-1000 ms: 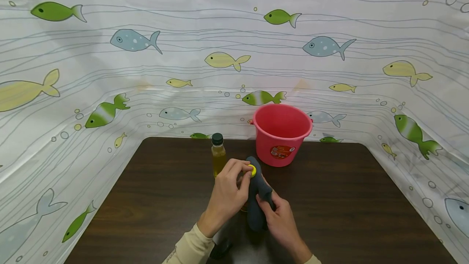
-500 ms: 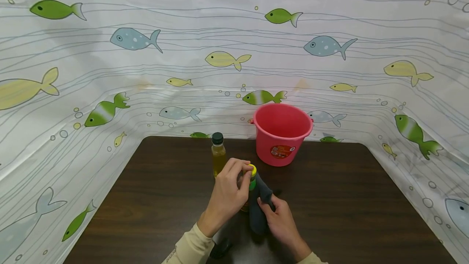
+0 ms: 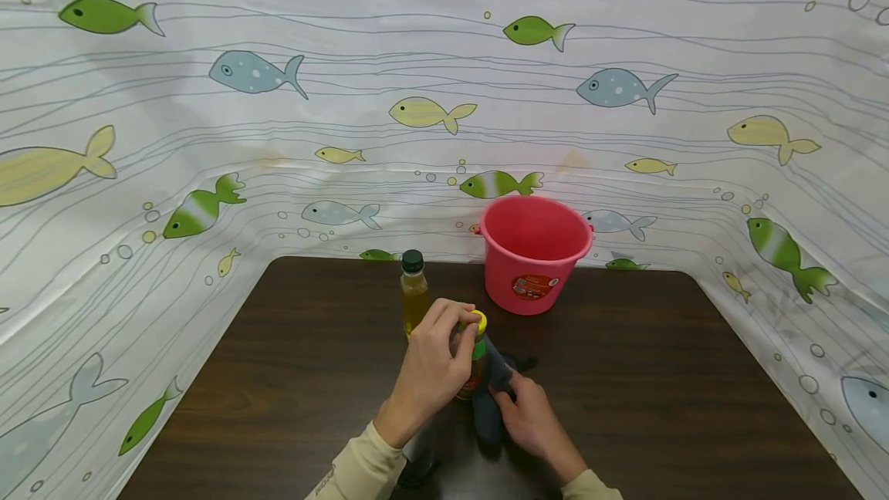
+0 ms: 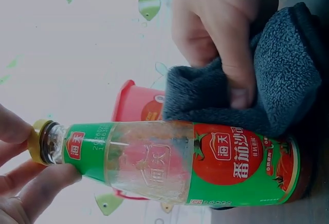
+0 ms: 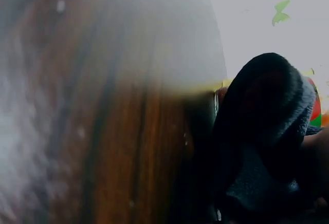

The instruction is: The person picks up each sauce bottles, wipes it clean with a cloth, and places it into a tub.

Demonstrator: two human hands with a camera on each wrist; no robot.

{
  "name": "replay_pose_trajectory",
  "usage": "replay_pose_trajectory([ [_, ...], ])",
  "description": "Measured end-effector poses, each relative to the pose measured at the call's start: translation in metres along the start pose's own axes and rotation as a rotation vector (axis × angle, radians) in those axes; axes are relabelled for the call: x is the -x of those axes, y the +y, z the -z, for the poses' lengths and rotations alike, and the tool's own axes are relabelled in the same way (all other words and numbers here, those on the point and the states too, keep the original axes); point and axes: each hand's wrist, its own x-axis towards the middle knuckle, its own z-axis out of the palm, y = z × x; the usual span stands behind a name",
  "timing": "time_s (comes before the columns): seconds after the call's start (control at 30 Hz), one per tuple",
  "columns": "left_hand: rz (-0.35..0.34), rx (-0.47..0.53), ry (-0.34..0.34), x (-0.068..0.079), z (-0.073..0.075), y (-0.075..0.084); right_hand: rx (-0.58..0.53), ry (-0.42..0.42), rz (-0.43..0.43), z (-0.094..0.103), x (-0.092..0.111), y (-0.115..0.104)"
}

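Note:
My left hand [image 3: 432,361] pinches the yellow cap [image 3: 480,321] of an upright glass ketchup bottle [image 4: 149,154] with green and red labels. Most of the bottle is hidden behind this hand in the head view. A dark blue-grey cloth [image 4: 288,64] lies against the bottle's side, gripped by my right hand [image 3: 533,417] low on the right. In the left wrist view, the right thumb presses into the folded cloth beside the red tomato label. The right wrist view has the cloth [image 5: 267,111] large and dark, with a sliver of label behind it.
Behind my left hand stands a bottle of yellow liquid [image 3: 415,301] with a dark green cap. A pink bucket [image 3: 521,284] is at the back of the brown table [image 3: 292,376]. Fish-print sheeting [image 3: 361,37] encloses the back and sides.
The right hand has drawn the cloth down from the bottle's top towards its lower part, uncovering the green neck and then more of the body. The left hand keeps its place on the cap.

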Motion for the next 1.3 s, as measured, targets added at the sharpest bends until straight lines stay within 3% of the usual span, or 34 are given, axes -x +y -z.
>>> replay_pose_trajectory([
  [0.17,-0.003,-0.002,0.01,0.0,0.0,0.0,0.108,-0.025,0.019,0.0,-0.003,-0.004],
  [0.3,0.004,-0.003,0.011,0.0,0.0,0.001,0.112,-0.045,0.013,0.001,-0.005,-0.004],
  [0.53,0.005,0.001,-0.001,0.0,0.001,0.0,-0.088,-0.024,-0.029,0.004,-0.005,-0.001],
  [0.77,0.004,0.002,-0.005,0.0,0.002,-0.001,-0.408,0.08,-0.089,0.009,0.0,-0.03],
  [0.87,0.006,0.004,-0.008,-0.001,0.003,-0.001,-0.489,0.106,-0.112,0.012,0.003,-0.042],
  [1.3,0.001,0.006,-0.006,-0.001,0.002,-0.002,-0.697,0.256,0.003,0.036,0.016,-0.078],
])
